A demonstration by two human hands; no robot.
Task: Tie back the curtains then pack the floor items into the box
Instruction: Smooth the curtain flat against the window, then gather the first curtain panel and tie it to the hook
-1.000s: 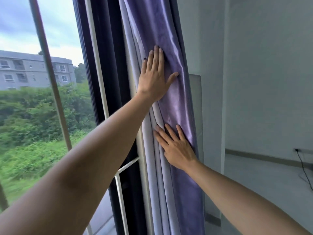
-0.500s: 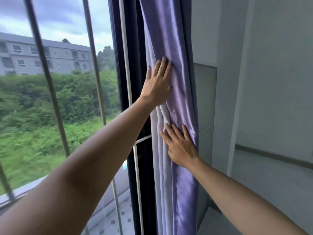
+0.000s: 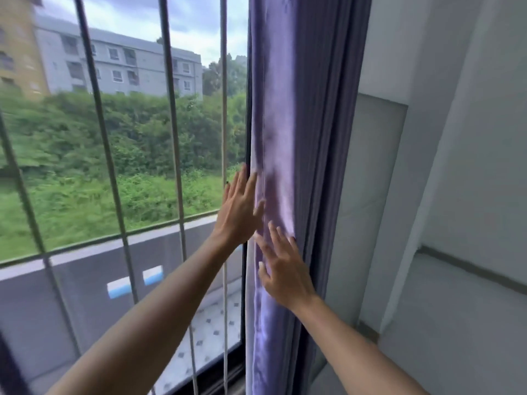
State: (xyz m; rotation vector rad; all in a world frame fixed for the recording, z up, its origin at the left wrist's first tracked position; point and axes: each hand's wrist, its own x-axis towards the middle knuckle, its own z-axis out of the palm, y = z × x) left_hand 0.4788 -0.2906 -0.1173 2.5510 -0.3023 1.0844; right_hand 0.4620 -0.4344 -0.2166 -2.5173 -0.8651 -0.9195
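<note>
Barred window (image 3: 119,166) on the left, grey wall (image 3: 470,166) on the right. Between them hangs the shiny purple curtain (image 3: 285,109), gathered; my left hand (image 3: 238,212) and right hand (image 3: 285,269) press it, fingers flat.

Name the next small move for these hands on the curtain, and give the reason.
Probably curl both hands round the curtain to bunch it. The left hand and right hand lie flat against the gathered folds with straight fingers, gripping nothing, and no tie-back is in view yet.
</note>
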